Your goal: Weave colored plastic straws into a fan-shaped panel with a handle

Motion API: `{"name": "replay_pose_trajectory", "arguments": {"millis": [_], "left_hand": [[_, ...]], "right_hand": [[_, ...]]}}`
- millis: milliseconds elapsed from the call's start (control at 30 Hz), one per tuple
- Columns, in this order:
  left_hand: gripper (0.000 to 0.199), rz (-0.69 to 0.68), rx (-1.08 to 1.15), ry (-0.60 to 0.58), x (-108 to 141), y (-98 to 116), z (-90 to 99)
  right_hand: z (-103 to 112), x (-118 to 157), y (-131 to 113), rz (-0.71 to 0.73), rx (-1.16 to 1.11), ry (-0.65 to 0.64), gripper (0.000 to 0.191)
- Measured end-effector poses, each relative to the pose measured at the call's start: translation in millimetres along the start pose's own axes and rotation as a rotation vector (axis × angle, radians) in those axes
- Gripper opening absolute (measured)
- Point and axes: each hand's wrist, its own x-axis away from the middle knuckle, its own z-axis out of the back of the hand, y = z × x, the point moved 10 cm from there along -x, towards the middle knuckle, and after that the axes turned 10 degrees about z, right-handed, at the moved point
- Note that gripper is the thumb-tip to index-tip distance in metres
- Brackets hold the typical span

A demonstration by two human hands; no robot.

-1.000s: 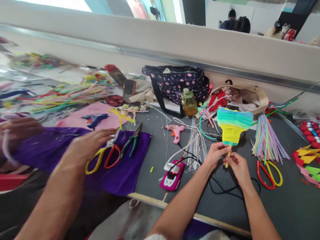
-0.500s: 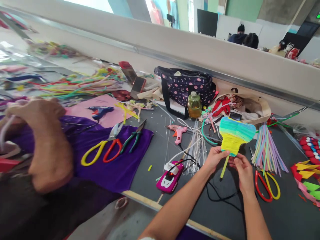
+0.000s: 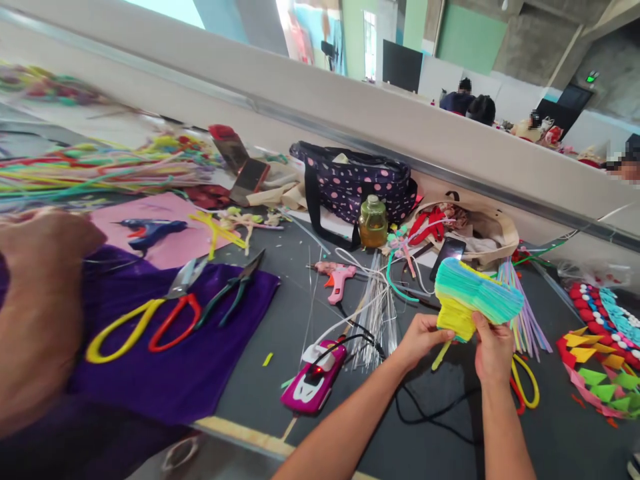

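A fan-shaped craft piece (image 3: pixel 475 297), apparently of pipe cleaners, is yellow at its base and teal and blue along its wide edge. A thin yellow stem sticks out below it. My left hand (image 3: pixel 424 339) pinches the lower left, where stem and base meet. My right hand (image 3: pixel 493 347) grips the right side, thumb across the front and fingers mostly hidden behind. Under and beyond my right hand lie a bundle of pastel pipe cleaners (image 3: pixel 536 327) and red-and-yellow-handled scissors (image 3: pixel 529 387), both partly covered.
A pink glue gun (image 3: pixel 337 277), thin clear sticks (image 3: pixel 375 313) and a magenta power strip (image 3: pixel 315 380) lie left of my arms. A co-worker's arm (image 3: pixel 40 313) is beside a purple cloth (image 3: pixel 200 387) with scissors (image 3: pixel 175 300) and pliers (image 3: pixel 235 287). A bottle (image 3: pixel 373 223) stands behind.
My right hand has gone from the base to the piece's right side. The piece is tilted more to the right and sits slightly lower. The view has turned right.
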Motion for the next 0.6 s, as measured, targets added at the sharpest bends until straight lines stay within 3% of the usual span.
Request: {"name": "replay_pose_trajectory", "arguments": {"millis": [133,333,533,600], "left_hand": [[0.030,-0.007,-0.020,-0.012,-0.9,-0.7,2.5],[0.028,-0.014,-0.061,-0.005,-1.5,-2.7,3.3],[0.028,-0.015,-0.055,0.005,-2.5,-3.1,4.8],[0.029,-0.003,-0.042,0.001,-2.6,-4.2,5.1]], "right_hand": [[-3.3,-13.1,-24.0,0.027,-0.019,-0.135,0.031],[6.7,-35.3,-73.5,0.136,0.052,-0.083,0.023],[2.2,-34.7,-83.7,0.191,0.126,-0.088,0.019],[-1.8,-36.6,-81.9,0.147,0.152,-0.153,0.020]]}}
